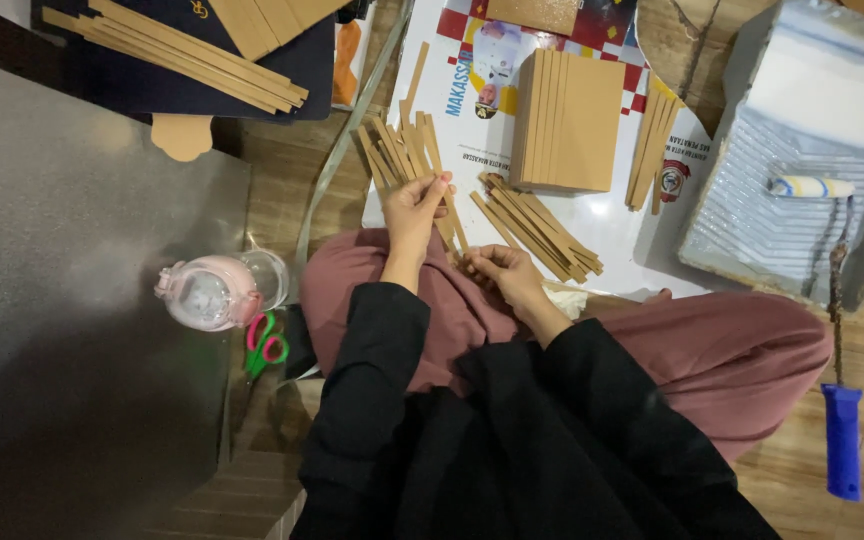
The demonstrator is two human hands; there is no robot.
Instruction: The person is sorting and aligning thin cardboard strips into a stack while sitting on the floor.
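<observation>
Right at the middle of the frame, the person sits cross-legged in mauve trousers and black sleeves, and both hands are on one thin brown cardboard strip (455,232). The left hand (414,210) has its fingers curled narrow, pinching the strip near its upper end, while the right hand (502,270) closes its fingers round the lower end just above the lap, so the strip runs between them, tilted slightly. Just above the left hand a fan of loose strips (399,150) lies on a white printed sheet (612,225) spread on the wooden floor, and just right of the hands sits another bundle of strips (542,225), slanting toward the lower right. Higher up in the centre, a stack of brown cardboard panels (570,120) rests on that same sheet, with a few more strips leaning beside it. Over at the upper right, a grey paint tray (802,190) holds a roller (812,187), whose blue handle (841,440) reaches down to the lower right. Left of the knees, a pink-lidded bottle (217,290) lies beside pink-and-green scissors (265,343), at the edge of a grey metal sheet (62,300).
</observation>
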